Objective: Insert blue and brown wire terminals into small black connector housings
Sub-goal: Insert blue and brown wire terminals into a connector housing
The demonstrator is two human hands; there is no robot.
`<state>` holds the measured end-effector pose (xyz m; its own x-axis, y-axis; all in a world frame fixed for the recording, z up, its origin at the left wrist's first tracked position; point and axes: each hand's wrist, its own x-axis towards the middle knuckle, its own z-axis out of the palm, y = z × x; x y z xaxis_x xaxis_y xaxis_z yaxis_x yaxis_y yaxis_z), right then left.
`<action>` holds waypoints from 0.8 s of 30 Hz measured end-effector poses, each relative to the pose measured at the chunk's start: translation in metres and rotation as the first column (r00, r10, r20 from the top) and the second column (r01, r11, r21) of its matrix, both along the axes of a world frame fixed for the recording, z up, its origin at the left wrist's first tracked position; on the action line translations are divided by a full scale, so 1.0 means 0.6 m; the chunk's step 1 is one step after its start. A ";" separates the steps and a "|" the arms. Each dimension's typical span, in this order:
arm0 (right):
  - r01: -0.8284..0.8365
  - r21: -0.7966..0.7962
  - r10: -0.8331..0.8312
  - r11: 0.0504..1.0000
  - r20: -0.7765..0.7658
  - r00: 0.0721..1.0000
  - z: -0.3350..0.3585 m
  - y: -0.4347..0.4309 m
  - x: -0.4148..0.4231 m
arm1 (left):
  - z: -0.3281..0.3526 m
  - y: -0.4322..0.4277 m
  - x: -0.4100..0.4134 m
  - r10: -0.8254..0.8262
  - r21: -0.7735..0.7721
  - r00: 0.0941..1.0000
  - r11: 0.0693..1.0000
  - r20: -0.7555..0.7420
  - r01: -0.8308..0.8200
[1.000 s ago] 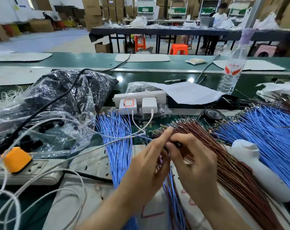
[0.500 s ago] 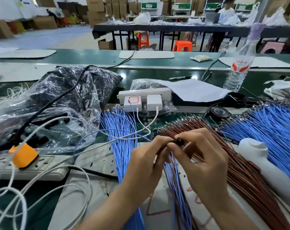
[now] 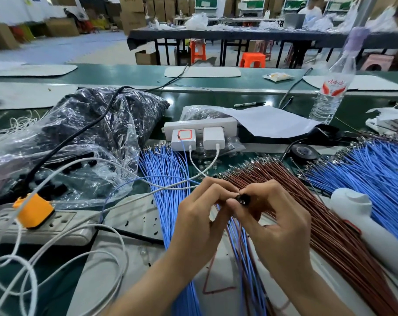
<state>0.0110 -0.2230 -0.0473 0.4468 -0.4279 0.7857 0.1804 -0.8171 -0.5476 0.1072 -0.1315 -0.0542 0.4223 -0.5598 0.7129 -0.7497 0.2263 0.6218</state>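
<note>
Here, reading across the table (image 3: pixel 216 74) from the left: a clear plastic bag (image 3: pixel 84 142) lies slumped over dark small parts, likely spare housings, with a white power strip (image 3: pixel 40 226) and its orange plug (image 3: pixel 34 210) in front of it. Next comes a fan of blue wires (image 3: pixel 168 201), their metal terminals pointing away toward the chargers.

Then the left hand (image 3: pixel 198 222), its grip pinched narrow at thumb and forefinger. It seems to hold the end of a wire right against the housing, though I cannot tell the wire's colour or whether the terminal has gone in. Touching it, the right hand (image 3: pixel 277 226) holds the small black connector housing (image 3: pixel 244 199) between thumb and forefinger, raised above the table in front of the brown wires (image 3: pixel 319 215). The housing's long axis looks roughly level, its open end turned toward the left hand and a little toward the person.

So the step in hand looks like seating a terminal. The next move, I'd judge, calls for a straight push along that axis until it locks, the right hand steady.

Further right lie more blue wires (image 3: pixel 371 179) and a white handheld device (image 3: pixel 371 233).
</note>
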 end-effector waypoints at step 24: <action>-0.001 0.028 0.000 1.000 0.018 1.000 -0.004 0.005 0.001 | -0.002 -0.003 -0.001 0.002 0.065 1.000 0.998 -0.003 -0.001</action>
